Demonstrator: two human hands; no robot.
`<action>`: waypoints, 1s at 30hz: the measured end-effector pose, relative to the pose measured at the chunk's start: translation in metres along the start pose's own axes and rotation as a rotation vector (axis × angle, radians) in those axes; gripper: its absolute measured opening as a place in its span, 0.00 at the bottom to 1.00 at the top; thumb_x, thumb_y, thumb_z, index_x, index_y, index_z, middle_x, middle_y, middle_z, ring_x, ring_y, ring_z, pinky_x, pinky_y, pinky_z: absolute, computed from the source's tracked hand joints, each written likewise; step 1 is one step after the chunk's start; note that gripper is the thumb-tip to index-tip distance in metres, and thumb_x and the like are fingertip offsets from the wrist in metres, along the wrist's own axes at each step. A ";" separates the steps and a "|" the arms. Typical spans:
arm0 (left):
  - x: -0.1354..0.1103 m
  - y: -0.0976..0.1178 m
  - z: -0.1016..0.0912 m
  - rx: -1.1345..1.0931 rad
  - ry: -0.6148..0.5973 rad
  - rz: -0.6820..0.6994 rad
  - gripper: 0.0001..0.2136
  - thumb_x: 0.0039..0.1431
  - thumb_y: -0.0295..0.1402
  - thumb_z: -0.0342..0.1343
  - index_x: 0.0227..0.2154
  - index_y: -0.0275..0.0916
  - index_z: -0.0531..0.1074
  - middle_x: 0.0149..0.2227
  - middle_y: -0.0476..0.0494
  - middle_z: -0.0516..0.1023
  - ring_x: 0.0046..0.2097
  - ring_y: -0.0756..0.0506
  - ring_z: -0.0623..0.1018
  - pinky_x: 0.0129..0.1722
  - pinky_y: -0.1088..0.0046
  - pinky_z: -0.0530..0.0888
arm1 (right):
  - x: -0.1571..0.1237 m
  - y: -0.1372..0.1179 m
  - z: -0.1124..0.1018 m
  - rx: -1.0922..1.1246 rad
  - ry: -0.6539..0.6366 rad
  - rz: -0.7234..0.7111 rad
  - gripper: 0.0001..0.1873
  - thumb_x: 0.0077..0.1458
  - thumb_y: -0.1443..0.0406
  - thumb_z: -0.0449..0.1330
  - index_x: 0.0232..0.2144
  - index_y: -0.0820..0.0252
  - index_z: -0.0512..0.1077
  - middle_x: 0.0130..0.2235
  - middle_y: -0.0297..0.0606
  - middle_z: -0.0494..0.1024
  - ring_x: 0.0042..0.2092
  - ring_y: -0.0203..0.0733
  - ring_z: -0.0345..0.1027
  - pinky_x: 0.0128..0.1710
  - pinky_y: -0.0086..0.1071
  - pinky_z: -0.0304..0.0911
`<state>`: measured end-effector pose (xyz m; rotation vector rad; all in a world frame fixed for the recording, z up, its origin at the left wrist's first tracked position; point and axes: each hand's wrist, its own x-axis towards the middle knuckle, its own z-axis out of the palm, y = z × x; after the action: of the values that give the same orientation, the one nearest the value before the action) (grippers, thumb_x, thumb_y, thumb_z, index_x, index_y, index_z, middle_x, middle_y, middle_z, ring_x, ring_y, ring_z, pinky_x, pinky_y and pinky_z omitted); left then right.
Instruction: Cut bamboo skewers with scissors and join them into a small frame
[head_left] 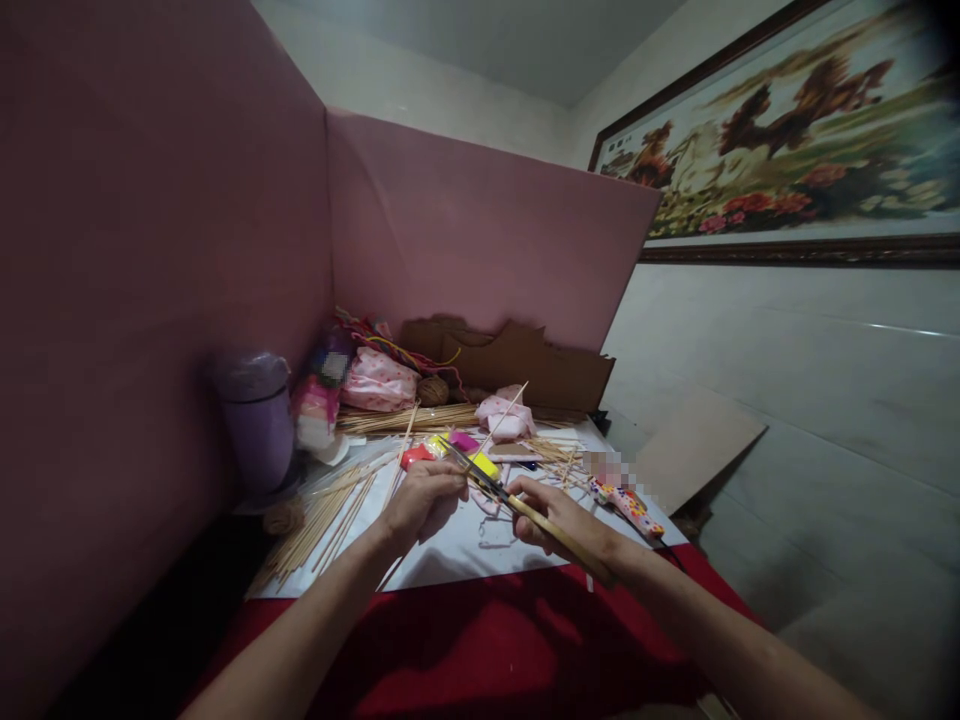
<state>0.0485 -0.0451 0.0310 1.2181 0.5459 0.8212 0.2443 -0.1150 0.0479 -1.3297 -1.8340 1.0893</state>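
Note:
My left hand [429,500] is closed, pinching a thin bamboo stick [504,418] that slants up and to the right from the fingers. My right hand [551,515] grips yellow-handled shears [491,485]. Their dark blades reach to the left fingertips and lie across the stick there. Whether the blades touch the stick I cannot tell. Behind the hands lie a red packet [415,457], a yellow packet [484,465] and a magenta piece [463,441].
Loose bamboo sticks [322,525] fan out on the left of the white sheet [457,565]. A purple lidded container [257,440] stands further left. Torn cardboard [517,365] leans behind. To the right lies a flower-patterned tool with a cord [630,508].

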 end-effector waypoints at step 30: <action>0.002 -0.018 -0.005 0.907 0.385 0.566 0.10 0.57 0.34 0.48 0.24 0.38 0.69 0.19 0.48 0.68 0.22 0.51 0.67 0.24 0.76 0.59 | 0.004 0.006 0.025 -0.116 0.310 -0.018 0.16 0.41 0.59 0.66 0.29 0.59 0.65 0.21 0.25 0.64 0.24 0.31 0.55 0.23 0.24 0.51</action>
<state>0.0506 -0.0433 0.0122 2.1193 0.9639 1.3739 0.2242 -0.1172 0.0310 -1.4547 -1.6937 0.7279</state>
